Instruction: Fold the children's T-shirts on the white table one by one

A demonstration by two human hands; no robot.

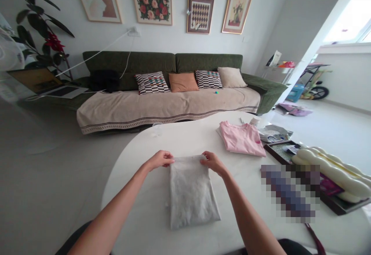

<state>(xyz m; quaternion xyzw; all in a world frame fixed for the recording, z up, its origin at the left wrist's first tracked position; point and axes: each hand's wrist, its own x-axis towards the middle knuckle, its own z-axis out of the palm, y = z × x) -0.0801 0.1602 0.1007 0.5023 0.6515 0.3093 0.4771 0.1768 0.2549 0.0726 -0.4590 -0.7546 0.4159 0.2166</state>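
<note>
A folded grey cloth (189, 193) lies on the white round table (139, 193) in front of me. My left hand (160, 159) pinches its far left corner with closed fingers. My right hand (213, 161) pinches the far right corner the same way. Both hands hold the cloth's far edge, which looks slightly lifted off the table. A folded pink garment (242, 139) lies flat further back on the right, apart from both hands.
A dark tray (278, 150) with papers and a cream wavy object (330, 173) sits at the table's right. Behind the table stands a green sofa (174, 92) with several cushions. A laptop (49, 84) rests at the left. Grey floor lies between table and sofa.
</note>
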